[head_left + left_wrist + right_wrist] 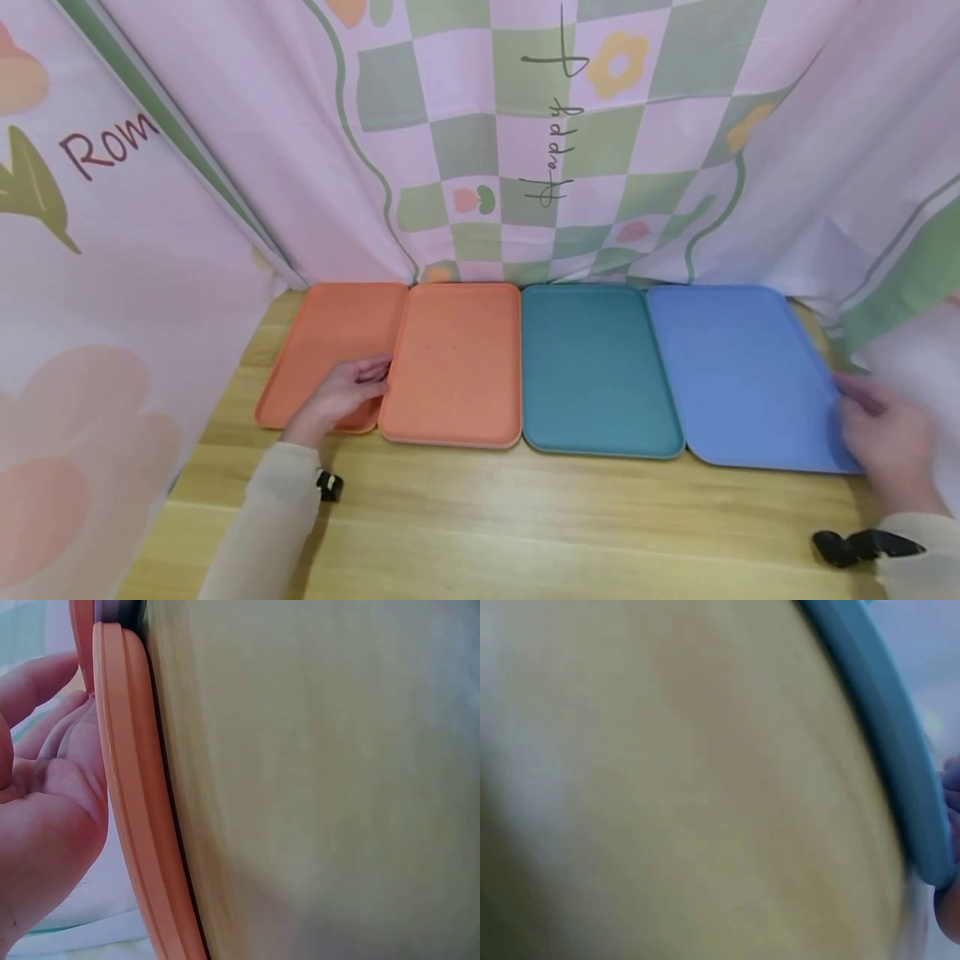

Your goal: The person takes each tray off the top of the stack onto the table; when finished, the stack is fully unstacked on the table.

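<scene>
Four trays lie side by side in a row on the wooden table: a left orange tray point(337, 333), a second orange tray point(457, 367), a teal tray point(596, 371) and a blue tray point(750, 375). My left hand point(341, 398) reaches over the left orange tray, its fingertips at the left edge of the second one. In the left wrist view, that hand point(52, 765) shows behind the orange tray's rim point(139, 795). My right hand point(888, 433), slightly blurred, touches the blue tray's right edge. In the right wrist view, the blue rim point(892, 742) partly hides its fingers point(951, 791).
A wooden table point(480, 517) extends in front of the trays. Printed cloth point(525, 150) hangs right behind their far edges, and more cloth point(90, 317) borders the left side. A black strap point(862, 546) is on the right wrist, and another black piece point(330, 486) on the left.
</scene>
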A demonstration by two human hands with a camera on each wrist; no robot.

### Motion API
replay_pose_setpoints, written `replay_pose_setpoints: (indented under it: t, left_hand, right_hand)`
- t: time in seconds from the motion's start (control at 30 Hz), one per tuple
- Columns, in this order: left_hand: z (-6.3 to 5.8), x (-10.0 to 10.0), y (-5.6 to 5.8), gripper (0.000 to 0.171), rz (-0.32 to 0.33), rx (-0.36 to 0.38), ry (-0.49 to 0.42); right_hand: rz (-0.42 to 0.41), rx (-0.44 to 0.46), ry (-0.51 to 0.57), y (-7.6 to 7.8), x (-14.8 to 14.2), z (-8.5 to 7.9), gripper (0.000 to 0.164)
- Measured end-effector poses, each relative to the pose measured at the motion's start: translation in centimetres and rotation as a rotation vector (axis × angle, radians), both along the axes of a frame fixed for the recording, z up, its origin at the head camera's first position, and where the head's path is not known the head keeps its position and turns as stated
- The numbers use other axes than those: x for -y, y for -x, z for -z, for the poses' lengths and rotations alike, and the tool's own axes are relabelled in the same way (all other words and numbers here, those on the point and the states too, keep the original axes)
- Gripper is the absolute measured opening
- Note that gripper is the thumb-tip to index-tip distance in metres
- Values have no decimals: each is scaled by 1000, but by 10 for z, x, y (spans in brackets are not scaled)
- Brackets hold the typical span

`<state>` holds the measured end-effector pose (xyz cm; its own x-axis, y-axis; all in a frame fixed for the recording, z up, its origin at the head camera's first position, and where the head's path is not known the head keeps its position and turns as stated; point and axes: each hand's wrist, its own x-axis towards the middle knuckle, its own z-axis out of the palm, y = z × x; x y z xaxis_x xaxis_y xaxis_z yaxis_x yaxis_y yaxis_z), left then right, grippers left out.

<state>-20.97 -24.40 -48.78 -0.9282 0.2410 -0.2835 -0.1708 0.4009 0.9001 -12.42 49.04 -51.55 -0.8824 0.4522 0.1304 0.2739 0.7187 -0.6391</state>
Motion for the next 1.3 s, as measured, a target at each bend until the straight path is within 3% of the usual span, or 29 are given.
replay_pose_setpoints:
  t: [0.13,0.27,0.43,0.6,1.07,1.3]
  left_hand:
    - [-1,1,0,59,7,-1,-5]
    - [-2,3,1,57,16,-4,-17]
    - [-1,5,3,55,18,-10,-48]
    - [-2,6,4,55,14,3,-66]
    - [-1,6,4,53,11,21,-116]
    - [-2,6,4,53,16,21,-108]
  right_hand:
    - [-58,82,-57,3,-11,-5,49]
    - [-34,169,-62,3,-8,-17,56]
    - [19,156,-14,-1,7,-29,60]
    - [-3,167,2,2,28,-41,61]
    - [-247,25,266,26,85,-46,55]
    - [-336,-39,316,35,119,-45,54]
